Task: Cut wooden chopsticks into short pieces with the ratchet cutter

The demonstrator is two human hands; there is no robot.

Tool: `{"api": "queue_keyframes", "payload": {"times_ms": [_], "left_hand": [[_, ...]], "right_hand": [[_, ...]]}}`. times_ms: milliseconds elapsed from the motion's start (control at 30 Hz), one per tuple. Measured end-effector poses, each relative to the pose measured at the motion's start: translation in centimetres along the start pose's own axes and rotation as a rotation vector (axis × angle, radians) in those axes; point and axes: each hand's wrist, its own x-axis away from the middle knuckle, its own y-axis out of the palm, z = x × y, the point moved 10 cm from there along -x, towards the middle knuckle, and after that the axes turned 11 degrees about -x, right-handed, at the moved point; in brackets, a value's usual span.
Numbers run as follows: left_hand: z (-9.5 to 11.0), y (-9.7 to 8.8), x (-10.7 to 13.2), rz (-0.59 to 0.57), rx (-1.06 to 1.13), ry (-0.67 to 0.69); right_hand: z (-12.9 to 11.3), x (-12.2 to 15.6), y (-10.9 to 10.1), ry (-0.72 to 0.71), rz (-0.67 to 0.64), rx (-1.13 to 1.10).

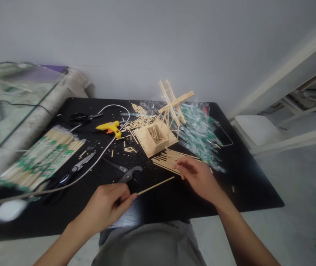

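Note:
My left hand (pixel 108 205) is closed in a pinch on the near end of a thin bamboo stick (pixel 156 185) that slants up to the right over the black table (pixel 246 184). My right hand (pixel 198 177) rests over a flat row of cut sticks (pixel 167 159), its fingers curled and touching them; whether it grips one is unclear. Just beyond stands a small open wooden box (pixel 155 138) built of sticks, with a stick windmill frame (pixel 174 101) behind it.
Black pliers (pixel 126 173) lie by my left hand. A yellow glue gun (pixel 109 128) with a white cord, cutters (pixel 77 168), black scissors (pixel 83 118), a pack of chopsticks (pixel 40 159) and empty green wrappers (pixel 199 135) cover the table. A white stool (pixel 254 129) stands to the right.

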Motion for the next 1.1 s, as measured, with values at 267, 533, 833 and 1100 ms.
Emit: {"api": "queue_keyframes", "payload": {"times_ms": [267, 533, 833, 1100], "left_hand": [[1.1, 4.2, 2.5, -0.466, -0.138, 0.045], [2.2, 6.1, 2.2, -0.488, -0.161, 0.017], [0.9, 7.1, 1.6, -0.502, -0.203, -0.089], [-2.3, 0.0, 0.5, -0.108, -0.227, -0.075]], "right_hand": [[0.2, 0.2, -2.4, 0.066, 0.120, -0.355], [2.7, -0.1, -1.4, 0.138, 0.224, -0.485], [3.3, -0.3, -0.9, 0.076, 0.248, -0.401], [3.1, -0.6, 1.5, 0.087, 0.105, -0.313]]}}
